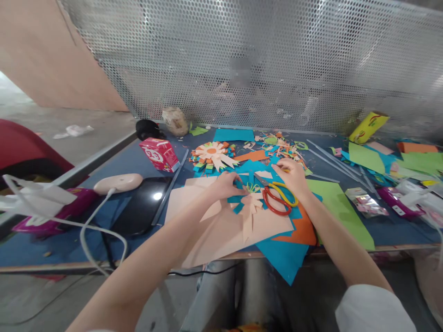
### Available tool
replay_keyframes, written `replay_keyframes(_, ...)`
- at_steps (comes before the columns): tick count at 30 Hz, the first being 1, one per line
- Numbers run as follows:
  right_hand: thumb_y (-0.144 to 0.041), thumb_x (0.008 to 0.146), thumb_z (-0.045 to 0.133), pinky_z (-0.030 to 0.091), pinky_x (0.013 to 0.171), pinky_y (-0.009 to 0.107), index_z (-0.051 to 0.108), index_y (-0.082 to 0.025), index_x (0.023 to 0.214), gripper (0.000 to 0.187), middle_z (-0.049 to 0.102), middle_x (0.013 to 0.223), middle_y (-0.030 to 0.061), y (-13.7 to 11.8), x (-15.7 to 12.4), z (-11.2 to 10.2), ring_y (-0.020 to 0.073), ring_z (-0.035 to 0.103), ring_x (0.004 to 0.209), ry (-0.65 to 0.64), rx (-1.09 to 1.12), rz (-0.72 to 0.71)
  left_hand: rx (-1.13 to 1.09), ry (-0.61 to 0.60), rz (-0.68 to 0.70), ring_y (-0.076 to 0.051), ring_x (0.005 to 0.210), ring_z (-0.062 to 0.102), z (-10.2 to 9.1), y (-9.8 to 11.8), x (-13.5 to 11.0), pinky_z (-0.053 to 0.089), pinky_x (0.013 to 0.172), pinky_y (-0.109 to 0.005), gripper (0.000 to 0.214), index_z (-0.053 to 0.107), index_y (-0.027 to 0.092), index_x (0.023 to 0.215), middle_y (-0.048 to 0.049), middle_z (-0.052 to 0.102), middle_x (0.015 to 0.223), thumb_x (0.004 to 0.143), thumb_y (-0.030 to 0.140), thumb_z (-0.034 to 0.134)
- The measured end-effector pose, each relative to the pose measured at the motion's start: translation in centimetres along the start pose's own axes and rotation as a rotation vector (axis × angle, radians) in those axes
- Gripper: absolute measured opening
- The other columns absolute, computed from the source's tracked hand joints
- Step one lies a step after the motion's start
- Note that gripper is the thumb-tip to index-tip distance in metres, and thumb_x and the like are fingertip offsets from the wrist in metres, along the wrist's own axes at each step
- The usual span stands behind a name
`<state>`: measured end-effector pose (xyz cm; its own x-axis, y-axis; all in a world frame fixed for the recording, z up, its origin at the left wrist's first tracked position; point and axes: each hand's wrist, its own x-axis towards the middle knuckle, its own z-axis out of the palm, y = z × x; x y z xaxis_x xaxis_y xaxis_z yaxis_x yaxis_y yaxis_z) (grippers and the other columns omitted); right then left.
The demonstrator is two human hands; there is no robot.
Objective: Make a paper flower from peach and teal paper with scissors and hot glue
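- Fingers of the left hand curl down onto a small blue fringed paper piece, pinching it against the sheets; the grip looks closed on that scrap.
- Right hand rests, fingers bent, on blue paper just above the scissors; whether it pinches anything I cannot tell.
- Scissors lie flat between the hands, untouched, red and yellow loop handles toward the person, blades pointing up-left.
- Just below the left hand's scrap sits a peach fringed cut-out, petals splayed, resting on a large peach sheet that overhangs the table edge.
- Judging by this, one flower is partly layered: strips are cut and being arranged, while the stacking is not finished.
- Farther back a finished paper flower shows peach petals over orange and blue layers, so at least one piece seems done.
- Blue, orange and green sheets fan out flat and matte; all look like thin, soft-edged craft foam or card.
- Offcuts litter the blue table behind the hands.
- To the left stand a red carton and a glossy black slab; perforated metal mesh backs the bench.
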<state>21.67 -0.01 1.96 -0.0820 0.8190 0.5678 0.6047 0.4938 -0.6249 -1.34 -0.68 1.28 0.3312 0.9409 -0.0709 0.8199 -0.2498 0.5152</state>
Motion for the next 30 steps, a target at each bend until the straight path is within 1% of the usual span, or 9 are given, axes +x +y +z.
replay_keyframes(4,-0.042,0.075,0.058,0.047,0.069,0.03,0.059,-0.019,0.066,0.024,0.063,0.076,0.0053,0.0,0.0,0.0,0.0166,0.058,0.07,0.014,0.023,0.018,-0.015,-0.023,0.034,-0.018,0.066,0.054,-0.1,-0.3,0.2,0.036,0.056,-0.027,0.021,0.053,0.019,0.068,-0.0016,0.056,0.067,0.065,0.039,0.06)
replay_keyframes(7,-0.042,0.072,0.061,0.046,0.067,0.03,0.06,-0.019,0.063,0.025,0.062,0.073,0.0041,-0.3,0.1,-0.1,0.0162,0.056,0.07,-0.008,0.131,0.093,-0.076,0.034,0.036,-0.019,0.066,0.055,-0.5,-0.4,0.1,0.037,0.057,-0.028,0.021,0.053,0.02,0.065,-0.0028,0.058,0.068,0.066,0.04,0.06)
replay_keyframes(9,-0.042,0.067,0.066,0.046,0.064,0.03,0.061,-0.019,0.061,0.025,0.059,0.066,0.0013,-0.5,0.2,-0.2,0.0146,0.055,0.065,-0.036,0.283,0.207,-0.121,0.094,0.03,-0.021,0.069,0.057,-0.8,-0.6,0.2,0.039,0.059,-0.029,0.021,0.054,0.021,0.064,-0.0038,0.059,0.069,0.064,0.04,0.061)
replay_keyframes(12,-0.042,0.054,0.076,0.047,0.065,0.031,0.062,-0.02,0.06,0.026,0.057,0.059,-0.0026,-0.9,0.3,-0.3,0.0124,0.054,0.06,-0.079,0.64,0.424,-0.253,0.2,0.033,-0.021,0.073,0.059,-1.3,-1.0,0.3,0.043,0.064,-0.031,0.021,0.055,0.02,0.065,-0.0052,0.062,0.075,0.063,0.039,0.064)
replay_keyframes(14,-0.039,0.047,0.081,0.048,0.068,0.032,0.063,-0.02,0.061,0.029,0.061,0.063,-0.0027,-1.2,0.2,-0.3,0.0125,0.057,0.063,-0.116,0.859,0.528,-0.41,0.27,0.068,-0.02,0.075,0.06,-1.6,-1.2,0.5,0.046,0.066,-0.031,0.024,0.055,0.019,0.067,-0.0064,0.063,0.082,0.062,0.039,0.066)
replay_keyframes(16,-0.034,0.042,0.083,0.049,0.072,0.033,0.064,-0.02,0.061,0.03,0.065,0.068,-0.0019,-1.5,-0.1,-0.2,0.0132,0.06,0.067,-0.172,0.979,0.592,-0.57,0.326,0.12,-0.019,0.077,0.061,-1.8,-1.2,0.5,0.047,0.067,-0.031,0.028,0.055,0.018,0.069,-0.0073,0.064,0.087,0.062,0.042,0.068)
replay_keyframes(21,-0.033,0.04,0.084,0.047,0.064,0.028,0.065,-0.018,0.059,0.031,0.063,0.061,-0.0026,-2.1,-1.2,0.8,0.0116,0.06,0.06,-0.33,0.953,0.715,-0.779,0.393,0.157,-0.017,0.075,0.061,-2.3,-0.3,0.3,0.048,0.066,-0.029,0.033,0.057,0.016,0.071,-0.0063,0.065,0.084,0.061,0.044,0.072)
replay_keyframes(25,-0.03,0.042,0.084,0.043,0.06,0.022,0.065,-0.017,0.057,0.027,0.062,0.059,-0.0036,-2.4,-1.7,1.4,0.0075,0.057,0.058,-0.319,0.878,0.694,-0.894,0.411,0.107,-0.015,0.071,0.059,-2.4,0.2,0.3,0.046,0.061,-0.026,0.038,0.057,0.015,0.07,-0.0055,0.066,0.08,0.058,0.047,0.074)
replay_keyframes(30,-0.029,0.042,0.083,0.04,0.053,0.021,0.066,-0.017,0.059,0.028,0.062,0.057,-0.0031,-2.3,-1.7,1.3,0.0074,0.054,0.053,-0.36,0.906,0.725,-0.857,0.415,0.082,-0.014,0.067,0.057,-1.9,-0.1,0.6,0.045,0.056,-0.025,0.041,0.059,0.014,0.07,-0.0051,0.066,0.079,0.055,0.05,0.074)
